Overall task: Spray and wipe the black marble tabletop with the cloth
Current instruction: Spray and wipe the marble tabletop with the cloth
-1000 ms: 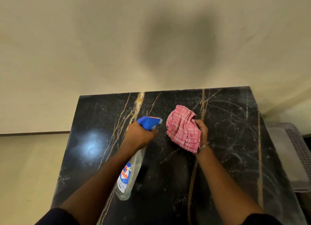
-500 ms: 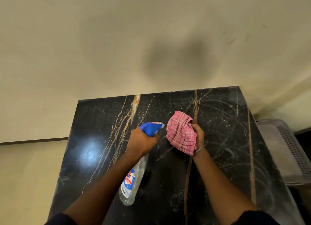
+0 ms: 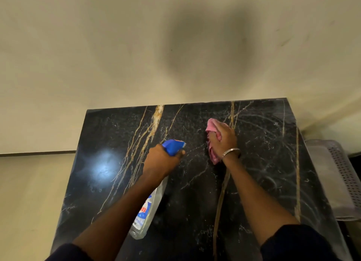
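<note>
The black marble tabletop (image 3: 109, 182) with gold veins fills the lower half of the view. My left hand (image 3: 160, 159) grips the neck of a clear spray bottle (image 3: 148, 212) with a blue trigger head (image 3: 173, 146), held above the middle of the top, nozzle pointing right. My right hand (image 3: 222, 137) lies palm down over the pink checked cloth (image 3: 212, 127), holding it against the marble toward the far right. Most of the cloth is hidden under the hand. A metal bangle sits on that wrist.
A cream wall (image 3: 117, 45) rises directly behind the table's far edge. A grey perforated plastic basket (image 3: 336, 178) stands against the table's right side. A bright lamp reflection (image 3: 103, 166) shows on the left of the marble. Smear arcs mark the right part.
My right hand has turned over and lowered the cloth from the air onto the marble, a little farther back. The left hand with the bottle stayed about where it was.
</note>
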### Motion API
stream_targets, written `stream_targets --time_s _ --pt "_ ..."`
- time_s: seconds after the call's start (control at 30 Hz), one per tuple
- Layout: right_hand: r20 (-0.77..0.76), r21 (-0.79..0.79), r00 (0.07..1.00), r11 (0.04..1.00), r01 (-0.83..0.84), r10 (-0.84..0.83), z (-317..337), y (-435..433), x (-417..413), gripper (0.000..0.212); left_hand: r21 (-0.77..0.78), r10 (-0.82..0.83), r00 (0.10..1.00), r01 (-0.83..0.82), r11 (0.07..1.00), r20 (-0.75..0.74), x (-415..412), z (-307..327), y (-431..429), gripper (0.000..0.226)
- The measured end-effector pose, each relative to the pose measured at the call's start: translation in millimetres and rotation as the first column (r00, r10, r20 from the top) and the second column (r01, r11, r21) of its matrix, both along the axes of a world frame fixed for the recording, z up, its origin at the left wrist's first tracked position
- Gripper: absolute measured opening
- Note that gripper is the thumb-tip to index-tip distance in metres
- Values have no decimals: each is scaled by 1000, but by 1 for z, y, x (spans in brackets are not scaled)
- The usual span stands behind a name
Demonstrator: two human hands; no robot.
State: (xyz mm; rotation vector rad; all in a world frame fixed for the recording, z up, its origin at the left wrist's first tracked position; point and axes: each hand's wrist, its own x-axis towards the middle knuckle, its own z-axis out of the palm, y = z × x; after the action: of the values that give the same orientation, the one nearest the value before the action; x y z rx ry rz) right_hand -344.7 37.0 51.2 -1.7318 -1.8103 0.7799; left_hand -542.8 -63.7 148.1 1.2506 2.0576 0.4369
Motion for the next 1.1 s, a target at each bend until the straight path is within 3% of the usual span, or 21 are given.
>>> stream_targets --time_s 0.03,0.07,0.13,0.23,0.37,0.47,0.7,0.9,0.97,1.1 --pt "267 -59 953 989 -135 146 -10 4 -2 61 2 12 1000 -12 1000 3 -2 -2 2 27" --pt "439 -166 864 967 -191 246 -22 7 -7 67 0 28 999 -28 1000 17 -3 -4 5 27" --pt "534 -241 800 956 -168 275 -34 6 -28 70 -6 60 997 -59 998 56 -6 -7 9 25" --pt "480 -135 842 969 -207 247 -37 6 -69 69 -6 84 995 -84 996 52 -11 -11 16 22" --pt "496 -101 745 882 -461 446 -39 17 -94 66 3 99 994 -100 995 33 -14 -17 24 21" --pt "526 -60 715 858 -510 461 -40 35 -73 60 2 91 995 -92 996 43 -17 -19 31 26" --pt "550 6 833 997 -75 59 -46 93 24 58 43 86 993 -90 995 81 -18 -18 47 27" --pt "544 -29 813 965 262 -205 -40 100 3 60 51 92 994 -95 994 54 -12 -19 53 25" --pt "508 -51 846 975 215 -160 -36 95 -24 60 37 117 991 -119 992 67 -11 -21 53 27" --pt "485 -75 866 993 -97 121 -40 81 -65 62 13 135 989 -136 991 65 -7 -24 56 27"
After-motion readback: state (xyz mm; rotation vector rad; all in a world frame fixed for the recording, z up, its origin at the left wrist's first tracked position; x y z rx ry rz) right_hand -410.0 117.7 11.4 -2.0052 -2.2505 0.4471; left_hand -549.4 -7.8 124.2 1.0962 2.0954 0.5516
